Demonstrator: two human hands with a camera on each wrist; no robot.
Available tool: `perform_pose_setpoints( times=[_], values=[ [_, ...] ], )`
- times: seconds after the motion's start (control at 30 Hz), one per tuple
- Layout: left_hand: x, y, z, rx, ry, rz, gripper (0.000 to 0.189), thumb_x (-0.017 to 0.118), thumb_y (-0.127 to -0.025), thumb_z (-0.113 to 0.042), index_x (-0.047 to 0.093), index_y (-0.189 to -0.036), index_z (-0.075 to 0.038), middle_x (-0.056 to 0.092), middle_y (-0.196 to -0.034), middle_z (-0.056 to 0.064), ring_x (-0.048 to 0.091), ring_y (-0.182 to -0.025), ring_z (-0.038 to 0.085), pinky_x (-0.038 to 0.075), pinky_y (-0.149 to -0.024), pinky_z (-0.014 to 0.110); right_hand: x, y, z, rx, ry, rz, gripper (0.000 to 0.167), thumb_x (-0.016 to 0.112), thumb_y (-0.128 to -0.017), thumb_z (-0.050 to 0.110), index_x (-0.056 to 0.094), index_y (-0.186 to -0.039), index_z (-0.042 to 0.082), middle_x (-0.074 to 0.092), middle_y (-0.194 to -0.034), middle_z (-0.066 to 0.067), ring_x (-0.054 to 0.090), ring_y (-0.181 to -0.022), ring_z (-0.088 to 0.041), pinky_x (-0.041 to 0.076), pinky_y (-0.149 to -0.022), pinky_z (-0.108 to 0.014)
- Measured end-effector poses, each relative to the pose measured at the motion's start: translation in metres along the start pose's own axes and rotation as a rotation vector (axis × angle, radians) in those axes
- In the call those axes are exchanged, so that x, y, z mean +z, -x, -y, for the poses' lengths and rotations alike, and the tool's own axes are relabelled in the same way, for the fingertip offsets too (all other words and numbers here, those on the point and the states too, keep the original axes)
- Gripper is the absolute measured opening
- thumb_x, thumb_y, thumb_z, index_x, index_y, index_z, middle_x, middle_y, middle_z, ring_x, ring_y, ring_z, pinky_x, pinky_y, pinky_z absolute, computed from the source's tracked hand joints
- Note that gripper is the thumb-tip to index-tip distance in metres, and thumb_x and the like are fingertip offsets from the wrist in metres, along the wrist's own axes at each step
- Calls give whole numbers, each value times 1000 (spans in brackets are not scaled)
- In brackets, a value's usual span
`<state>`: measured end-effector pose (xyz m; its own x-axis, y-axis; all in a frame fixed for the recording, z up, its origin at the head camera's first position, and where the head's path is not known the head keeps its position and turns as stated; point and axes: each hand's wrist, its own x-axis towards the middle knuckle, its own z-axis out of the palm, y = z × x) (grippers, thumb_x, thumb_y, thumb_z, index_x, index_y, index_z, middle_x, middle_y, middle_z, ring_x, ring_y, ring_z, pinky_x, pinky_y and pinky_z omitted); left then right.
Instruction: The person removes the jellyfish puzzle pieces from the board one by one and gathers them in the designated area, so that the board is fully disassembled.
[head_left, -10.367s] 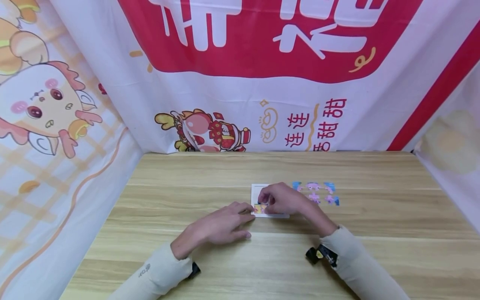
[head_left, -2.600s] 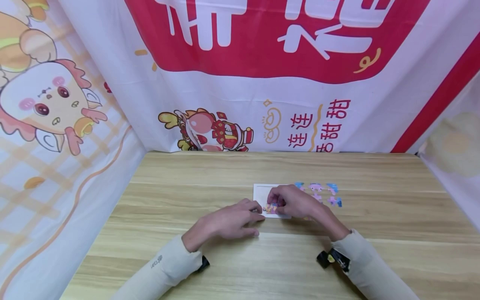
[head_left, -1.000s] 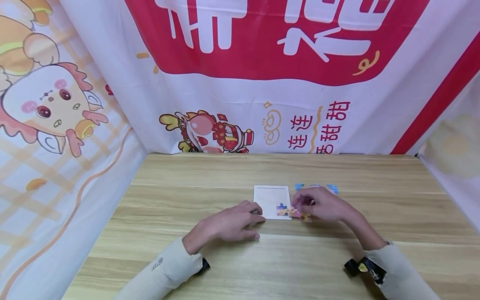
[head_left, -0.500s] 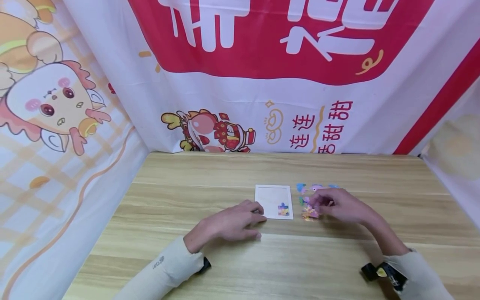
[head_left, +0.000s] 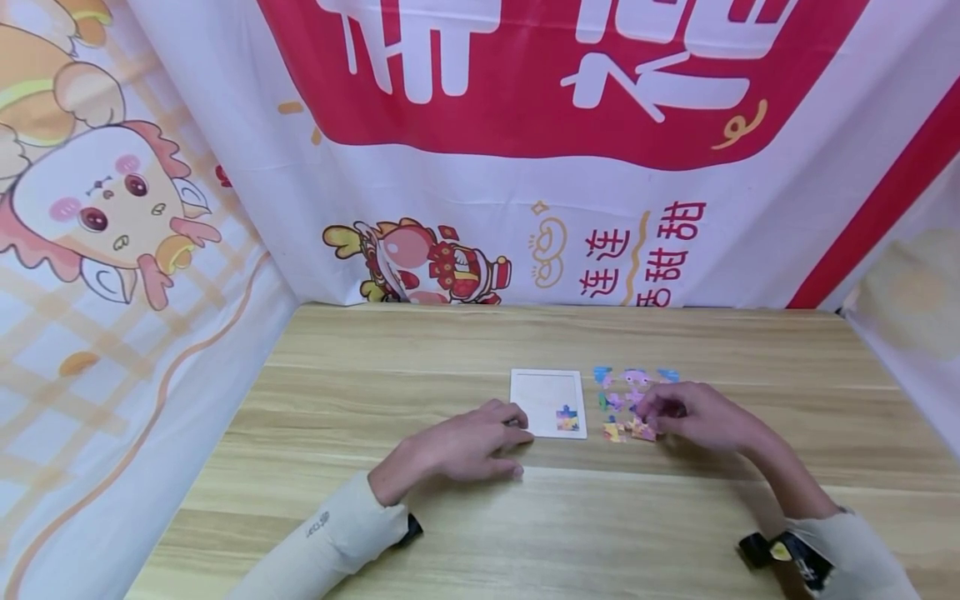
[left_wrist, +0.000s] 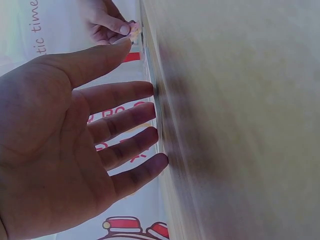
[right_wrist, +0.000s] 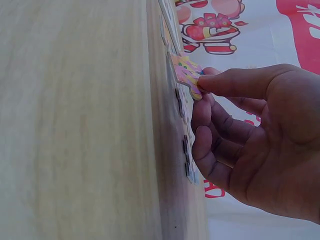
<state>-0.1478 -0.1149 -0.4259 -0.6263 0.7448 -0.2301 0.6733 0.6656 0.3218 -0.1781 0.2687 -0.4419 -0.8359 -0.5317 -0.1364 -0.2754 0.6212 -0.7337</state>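
My right hand (head_left: 701,414) pinches a yellow and pink jigsaw piece (head_left: 643,428) between thumb and fingers. In the right wrist view that piece (right_wrist: 186,70) is tilted just off the table. My left hand (head_left: 468,442) stays by the lower left corner of a shallow white puzzle tray (head_left: 536,392), its fingertips at the edge. The left wrist view shows the left fingers (left_wrist: 125,119) extended and slightly spread. One jigsaw piece (head_left: 567,418) lies in the tray's lower right corner. Right of the tray lies a yellow and pink piece (head_left: 613,430), next to the held one.
Several loose jigsaw pieces, such as a pink one with eyes (head_left: 636,378) and a blue one (head_left: 602,377), lie in rows right of the tray, partly covered by my right hand. The wooden table (head_left: 540,533) ends at a printed cloth (head_left: 450,183) behind.
My right hand has moved right, away from the tray, carrying the yellow and pink piece to the loose pieces. The lower right piece stays in the tray. My left hand has barely moved.
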Motion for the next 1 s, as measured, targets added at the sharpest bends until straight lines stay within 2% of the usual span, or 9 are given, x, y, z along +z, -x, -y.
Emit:
perform_pose_setpoints(
  times=[0.27,0.6,1.0],
  values=[
    [1,-1,0,1,-11,0,51,66,-107,-42,64,-151,-17,56,-156,3,50,-143,19,47,-121,36,3,-1,-3,8,37,10,16,69,-98,2,76,-108,12,73,-99,1,61,-88,-12,55,-76,-24],
    [2,0,0,-16,-2,-3,51,67,-107,-42,64,-151,-18,55,-156,2,50,-143,18,47,-121,36,7,-3,2,54,103,19,15,80,-93,5,76,-106,13,74,-101,2,61,-89,-16,56,-75,-24],
    [0,0,-3,-29,7,5,51,68,-106,-42,64,-151,-19,56,-156,1,49,-143,17,46,-122,36,6,-3,4,82,126,14,18,80,-93,5,76,-109,13,73,-103,2,59,-90,-17,55,-74,-24]
  ],
)
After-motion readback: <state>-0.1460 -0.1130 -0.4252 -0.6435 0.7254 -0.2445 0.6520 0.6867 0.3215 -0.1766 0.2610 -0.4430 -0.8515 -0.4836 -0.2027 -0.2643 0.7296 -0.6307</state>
